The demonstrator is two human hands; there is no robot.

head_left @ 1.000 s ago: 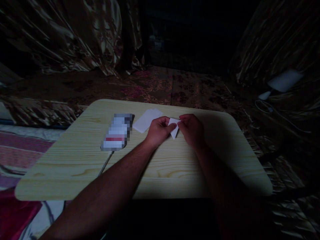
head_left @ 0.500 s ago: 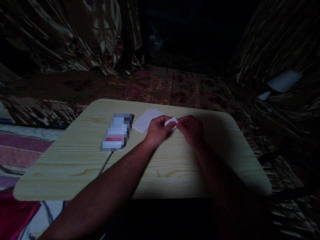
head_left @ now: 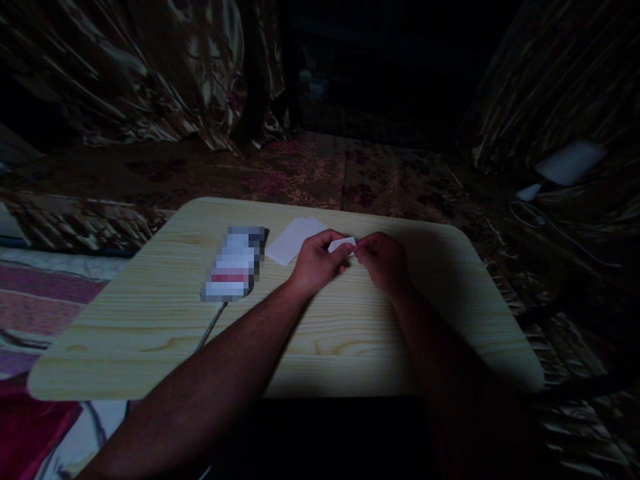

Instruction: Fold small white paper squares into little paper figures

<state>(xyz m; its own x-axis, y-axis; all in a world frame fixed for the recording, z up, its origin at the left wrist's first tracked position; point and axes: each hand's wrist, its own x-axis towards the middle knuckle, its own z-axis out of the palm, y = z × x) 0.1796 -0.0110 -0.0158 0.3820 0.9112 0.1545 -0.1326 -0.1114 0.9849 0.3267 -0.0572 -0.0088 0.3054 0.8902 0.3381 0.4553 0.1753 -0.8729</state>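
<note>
A small folded piece of white paper is pinched between both my hands over the far middle of a light wooden table. My left hand grips its left end with curled fingers. My right hand holds its right end, fingers closed. Only a narrow white strip of the paper shows between the fingertips. A small stack of white paper sheets lies flat on the table just left of my left hand.
A blurred-out box-like object lies left of the paper stack, with a thin cord running toward the table's near edge. Patterned fabric surrounds the table. A white device with a cable sits at the far right.
The paper, which hung as a larger downward-pointing shape between the fingers, is now folded down to a narrow strip. Both hands stayed in place, closing slightly together.
</note>
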